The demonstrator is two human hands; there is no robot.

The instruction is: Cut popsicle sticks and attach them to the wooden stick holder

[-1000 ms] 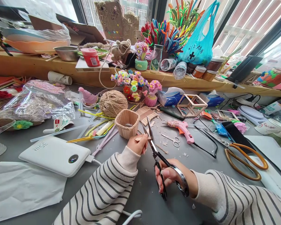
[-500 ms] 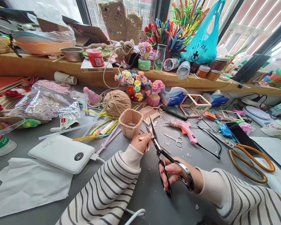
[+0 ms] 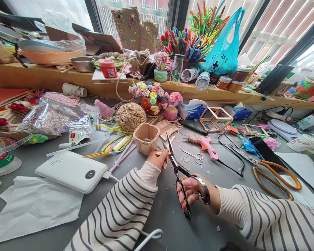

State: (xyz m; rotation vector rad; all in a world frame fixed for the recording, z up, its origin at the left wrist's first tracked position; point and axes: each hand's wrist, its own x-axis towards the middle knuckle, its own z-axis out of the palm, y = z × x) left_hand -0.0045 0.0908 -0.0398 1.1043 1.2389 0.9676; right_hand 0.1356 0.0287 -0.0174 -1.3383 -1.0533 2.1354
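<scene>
My left hand (image 3: 158, 159) pinches a thin wooden craft stick (image 3: 159, 153), mostly covered by the fingers. The stick's end lies between the parted blades of a pair of black-handled scissors (image 3: 174, 164). Fingers of my right hand (image 3: 192, 191) are through the scissors' handles, which are spread apart. Just beyond my left hand stands a small basket (image 3: 146, 143) made of wooden sticks, with a rim along its top. More flat craft sticks (image 3: 167, 129) lie behind the basket, and small scraps are scattered near the blades.
Right of the blades lie small white scissors (image 3: 196, 157), a pink glue gun (image 3: 205, 144) with its cord, and large orange-handled scissors (image 3: 274, 177). A white power bank (image 3: 70, 170) with a cable sits left. Behind are a twine ball (image 3: 131, 116) and a wooden stick frame (image 3: 216, 119).
The scissors' handles have drawn slightly closer together as my right hand shifts a little left. The camera view has tilted slightly; my left hand keeps its pinch on the stick.
</scene>
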